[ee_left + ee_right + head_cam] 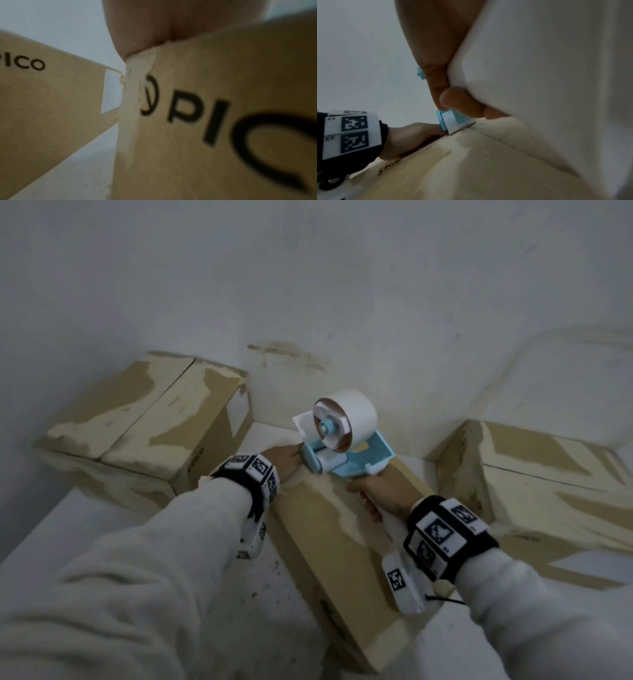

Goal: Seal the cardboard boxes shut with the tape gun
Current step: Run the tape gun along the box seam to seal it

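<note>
A long cardboard box (325,542) lies lengthwise in front of me, its top scuffed white; its printed side fills the left wrist view (223,128). My right hand (376,491) grips the white handle of a blue and white tape gun (342,440), whose front roller sits on the far end of the box top. The right wrist view shows my fingers (457,102) curled round the handle (539,67). My left hand (286,462) rests flat on the far left corner of the box top (453,169), right beside the gun's roller. Its fingertips are hidden behind the gun.
A second cardboard box (137,422) stands at the back left against the wall, and it also shows in the left wrist view (42,101). A third box (534,491) stands at the right. All rest on a white surface (102,525) with a white wall behind.
</note>
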The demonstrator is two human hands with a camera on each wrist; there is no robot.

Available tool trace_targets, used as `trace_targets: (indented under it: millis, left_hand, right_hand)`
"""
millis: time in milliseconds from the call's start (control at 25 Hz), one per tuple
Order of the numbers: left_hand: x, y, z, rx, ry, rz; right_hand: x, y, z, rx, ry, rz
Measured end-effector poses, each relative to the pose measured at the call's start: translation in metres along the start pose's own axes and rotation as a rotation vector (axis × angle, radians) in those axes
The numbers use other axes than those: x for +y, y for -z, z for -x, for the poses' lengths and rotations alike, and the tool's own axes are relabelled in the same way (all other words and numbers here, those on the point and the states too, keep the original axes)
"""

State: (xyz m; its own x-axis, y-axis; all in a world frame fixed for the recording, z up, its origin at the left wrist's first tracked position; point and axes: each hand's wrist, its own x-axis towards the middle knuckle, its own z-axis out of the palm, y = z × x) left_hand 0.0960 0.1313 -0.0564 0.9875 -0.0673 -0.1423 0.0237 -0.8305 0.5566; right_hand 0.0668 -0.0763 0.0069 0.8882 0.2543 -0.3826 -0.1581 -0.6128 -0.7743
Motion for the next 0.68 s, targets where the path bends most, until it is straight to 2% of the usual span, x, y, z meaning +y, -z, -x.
trace_targets:
  millis: [120,240,400,520,680]
  left_hand:
    - [-0.004,-0.007,-0.001,0.099,-0.007,-0.084]
    - [-0.002,-0.007,0.003,-0.006,0.124,-0.085]
    - [-0.007,-0.006,-0.003,-0.124,0.138,-0.103]
    - [-0.012,-0.005,-0.005,-0.136,0.161,-0.136]
    - [0.005,-0.003,0.001,-0.118,0.169,-0.256]
  right_hand:
    - [0.004,0.003,0.007,-0.015,0.017,0.065]
    - [0.018,0.015,0.028,-0.039,0.043,0.054]
    - [0.058,0.033,0.076,0.003,0.017,-0.032]
    - [0.085,0.038,0.106,0.024,-0.023,-0.125]
    - [0.099,0.035,0.123,0.024,0.023,-0.179]
